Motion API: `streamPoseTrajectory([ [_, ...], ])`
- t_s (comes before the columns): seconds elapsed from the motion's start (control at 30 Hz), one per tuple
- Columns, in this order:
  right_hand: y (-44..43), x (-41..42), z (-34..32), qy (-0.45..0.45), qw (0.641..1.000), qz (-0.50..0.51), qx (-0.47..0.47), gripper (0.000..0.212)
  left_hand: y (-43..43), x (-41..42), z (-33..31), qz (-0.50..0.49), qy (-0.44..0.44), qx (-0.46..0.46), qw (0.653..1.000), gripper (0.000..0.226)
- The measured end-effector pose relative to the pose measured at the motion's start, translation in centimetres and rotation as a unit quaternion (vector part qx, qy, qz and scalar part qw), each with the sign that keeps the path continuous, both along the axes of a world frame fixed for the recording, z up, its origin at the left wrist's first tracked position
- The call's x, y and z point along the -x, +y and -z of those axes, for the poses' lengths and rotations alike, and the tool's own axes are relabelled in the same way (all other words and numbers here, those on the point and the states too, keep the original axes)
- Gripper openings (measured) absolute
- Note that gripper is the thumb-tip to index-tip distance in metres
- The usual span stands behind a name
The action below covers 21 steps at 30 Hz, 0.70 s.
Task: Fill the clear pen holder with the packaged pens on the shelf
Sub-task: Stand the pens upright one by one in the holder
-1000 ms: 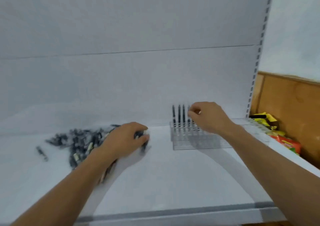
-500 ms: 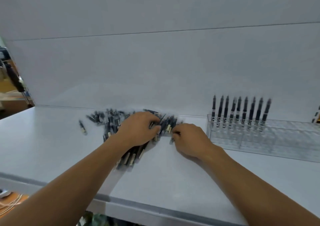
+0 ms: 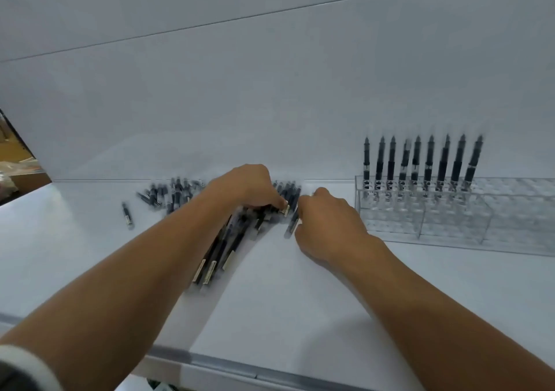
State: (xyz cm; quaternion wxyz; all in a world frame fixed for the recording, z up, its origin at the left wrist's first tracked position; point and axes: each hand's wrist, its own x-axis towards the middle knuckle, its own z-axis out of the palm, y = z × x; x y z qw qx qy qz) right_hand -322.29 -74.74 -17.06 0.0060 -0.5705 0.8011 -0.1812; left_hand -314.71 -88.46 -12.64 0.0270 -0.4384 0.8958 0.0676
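Observation:
A heap of black packaged pens (image 3: 175,194) lies at the back of the white shelf (image 3: 285,294). My left hand (image 3: 249,188) rests on the heap's right part, its fingers curled over a bundle of pens (image 3: 219,252) that runs back under my forearm. Just to the right, my right hand (image 3: 329,224) has its fingertips curled onto a single packaged pen (image 3: 292,224) at the heap's edge. The clear pen holder (image 3: 450,222) stands to the right, with several black pens (image 3: 420,162) upright in its back row. Its front rows hold nothing.
One stray pen (image 3: 127,215) lies alone left of the heap. The shelf's front edge (image 3: 240,363) runs below my forearms. The white back panel (image 3: 270,90) rises right behind the heap and holder. Brown clutter (image 3: 12,162) shows past the shelf's left end.
My right hand left the holder's back row and came left to the heap, where it now touches one pen. My left hand stayed on the heap. The view swung left.

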Motion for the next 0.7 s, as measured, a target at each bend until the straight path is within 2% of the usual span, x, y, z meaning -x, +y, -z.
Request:
streamPoseTrajectory([
  [0.13, 0.3, -0.2, -0.1, 0.005, 1.000, 0.000, -0.017, 0.026, 0.2, 1.0, -1.1, -0.019, -0.038, -0.070, 0.997, 0.049],
  [0.3, 0.5, 0.3, 0.4, -0.010, 1.000, -0.014, 0.008, 0.011, 0.0, 1.0, -1.5, -0.047, 0.027, -0.173, 0.983, 0.027],
  [0.47, 0.1, 0.5, 0.6, -0.046, 0.999, -0.014, 0.007, 0.010, -0.4, 0.5, -1.1, -0.073, 0.093, -0.190, 0.975, 0.015],
  [0.7, -0.3, 0.7, 0.5, -0.137, 0.990, -0.014, 0.017, 0.010, -0.2, -1.2, -1.5, -0.081, 0.177, -0.224, 0.955, 0.011],
])
